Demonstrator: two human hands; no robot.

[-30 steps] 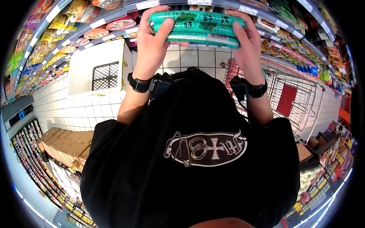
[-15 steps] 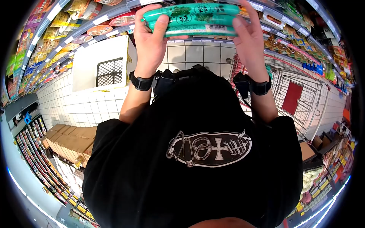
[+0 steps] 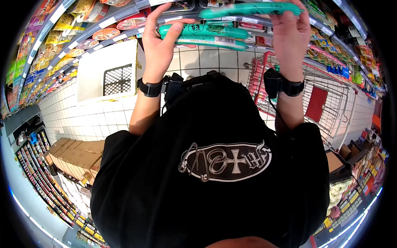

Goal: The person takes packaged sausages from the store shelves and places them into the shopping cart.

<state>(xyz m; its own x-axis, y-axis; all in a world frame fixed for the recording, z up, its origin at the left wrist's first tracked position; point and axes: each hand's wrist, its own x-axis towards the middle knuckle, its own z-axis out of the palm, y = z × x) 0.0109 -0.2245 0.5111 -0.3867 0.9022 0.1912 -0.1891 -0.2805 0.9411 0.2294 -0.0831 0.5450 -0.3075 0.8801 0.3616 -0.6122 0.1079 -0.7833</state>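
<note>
Before packed store shelves, a person's left hand clasps two glossy green tube-shaped plastic packets, thumb across their left end. At far right, the right hand pinches a matching green packet, already separated; the pair lies together.

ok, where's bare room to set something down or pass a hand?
Set down: tiled floor between white box, cardboard boxes and left forearm.
Pass, likely: the smaller tile gap bordered by green packs, shirt and cart.
Crowded: shelves around left hand and right hand; cart's left end, where red goods show.
</note>
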